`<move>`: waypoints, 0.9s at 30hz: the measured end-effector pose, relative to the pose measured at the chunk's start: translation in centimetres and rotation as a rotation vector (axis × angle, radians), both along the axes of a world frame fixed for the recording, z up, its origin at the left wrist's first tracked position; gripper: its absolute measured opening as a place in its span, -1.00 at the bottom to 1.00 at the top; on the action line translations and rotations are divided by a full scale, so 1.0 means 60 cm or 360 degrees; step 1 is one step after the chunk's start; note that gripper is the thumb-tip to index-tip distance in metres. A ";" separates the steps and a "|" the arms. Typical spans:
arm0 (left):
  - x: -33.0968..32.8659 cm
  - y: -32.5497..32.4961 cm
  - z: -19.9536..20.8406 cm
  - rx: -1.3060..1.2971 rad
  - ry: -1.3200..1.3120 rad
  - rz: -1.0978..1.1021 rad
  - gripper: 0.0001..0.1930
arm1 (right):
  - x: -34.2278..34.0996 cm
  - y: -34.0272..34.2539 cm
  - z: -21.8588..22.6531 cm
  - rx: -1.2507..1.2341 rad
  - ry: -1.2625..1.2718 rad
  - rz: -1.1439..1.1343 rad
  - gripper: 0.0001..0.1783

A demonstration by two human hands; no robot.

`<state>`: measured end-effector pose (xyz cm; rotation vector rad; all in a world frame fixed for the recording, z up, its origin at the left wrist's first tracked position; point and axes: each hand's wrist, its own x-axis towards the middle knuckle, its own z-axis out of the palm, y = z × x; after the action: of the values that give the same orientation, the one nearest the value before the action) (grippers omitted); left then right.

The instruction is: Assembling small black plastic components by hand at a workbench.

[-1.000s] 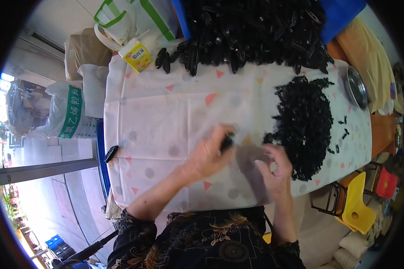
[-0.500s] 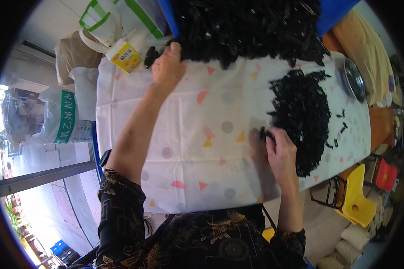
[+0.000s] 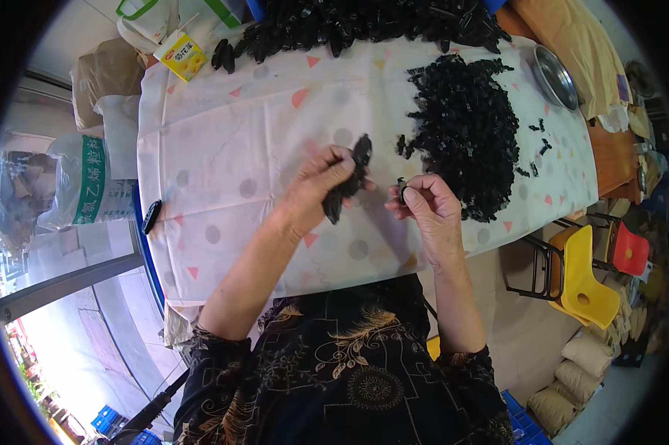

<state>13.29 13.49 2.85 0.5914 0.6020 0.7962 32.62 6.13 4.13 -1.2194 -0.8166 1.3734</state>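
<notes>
My left hand (image 3: 316, 182), over the near middle of the table, is closed on a couple of long, dark, pointed oval plastic pieces (image 3: 334, 206). Just right of it, my right hand (image 3: 434, 211) pinches a small black plastic part (image 3: 402, 188) between thumb and fingers. The two hands are close together but apart. Beyond my right hand spreads a large pile of small black parts (image 3: 468, 126). A heap of larger dark oval pieces (image 3: 357, 22) lies along the far edge.
A white patterned cloth covers the table (image 3: 223, 193). One dark oval piece (image 3: 153, 216) lies at its left edge. A yellow drink carton (image 3: 181, 55) stands far left, and a round metal dish (image 3: 555, 78) far right. A yellow chair (image 3: 583, 282) is beside the table's right end.
My left hand has come back from the far left heap to the middle with dark oval pieces in it. My right hand has drawn away from the small-parts pile, holding one part.
</notes>
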 end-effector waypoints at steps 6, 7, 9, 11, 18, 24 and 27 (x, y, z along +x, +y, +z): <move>0.026 -0.067 0.010 -0.0076 0.0045 -0.0017 -0.89 | -0.008 -0.029 0.002 0.0155 -0.0053 -0.0025 -0.88; 0.027 -0.070 0.010 -0.0073 0.0040 -0.0021 -0.90 | -0.010 -0.032 0.002 0.0188 -0.0072 -0.0043 -0.88; 0.029 -0.075 0.012 -0.0069 0.0036 -0.0030 -0.90 | -0.009 -0.038 0.002 0.0221 -0.0089 -0.0065 -0.88; 0.032 -0.079 0.016 -0.0058 0.0071 -0.0012 -0.90 | -0.006 -0.042 0.001 0.0231 -0.0107 -0.0001 -0.90; 0.038 -0.091 0.003 0.0113 0.0221 0.0058 -0.87 | -0.035 -0.042 0.003 0.0241 0.0104 -0.0127 -0.92; 0.037 -0.086 0.005 0.0186 0.0338 0.0064 -0.87 | -0.054 -0.038 -0.007 0.0169 0.0224 -0.0272 -0.93; 0.035 -0.082 0.004 0.0210 0.0432 0.0082 -0.87 | -0.059 -0.034 -0.011 0.0026 0.0468 -0.0300 -0.92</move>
<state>15.36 8.57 3.06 0.8155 0.8196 0.8145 29.10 4.09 3.49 -1.0229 -0.4934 1.3471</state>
